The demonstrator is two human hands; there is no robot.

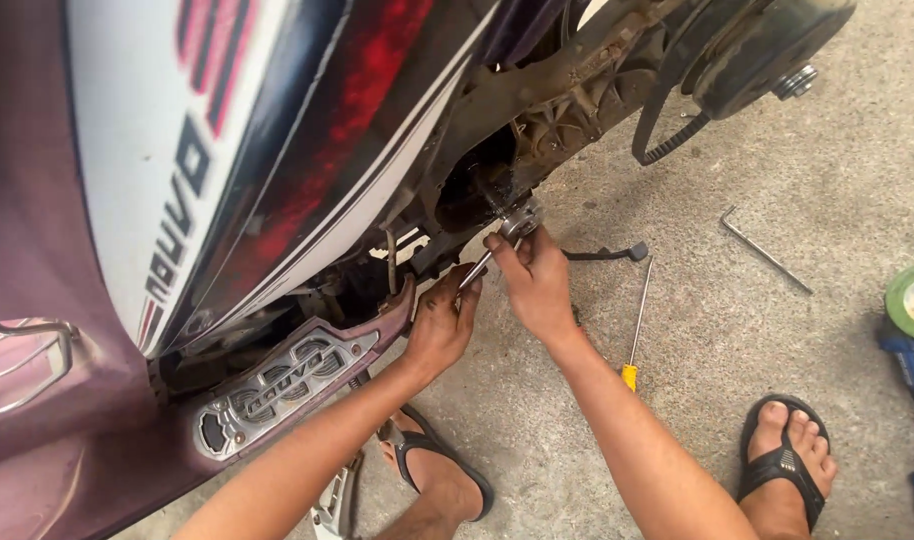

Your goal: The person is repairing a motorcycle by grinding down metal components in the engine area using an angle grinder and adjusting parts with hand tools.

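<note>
Scooter body [277, 150] filled the view from 9 to 12 o'clock, its maroon, white and red side panel carrying a slanted decal of dark block lettering; a silver grated footrest plate [277, 385] sat at 7 o'clock. The drive side was uncovered, so the toothed belt [662, 145] hung loose at 1 o'clock, presumably for access. Both hands met at centre on a ratchet wrench [497, 245]: left hand [439, 325] closed around the handle, likely for leverage, while right hand [537, 285] pinched narrowly at the socket head, seemingly steadying it on the fitting. On the concrete floor [777, 150], a yellow-handled screwdriver [637, 320] lay at 4 o'clock, an L-shaped key [762, 250] at 3 o'clock, within reach.
</note>
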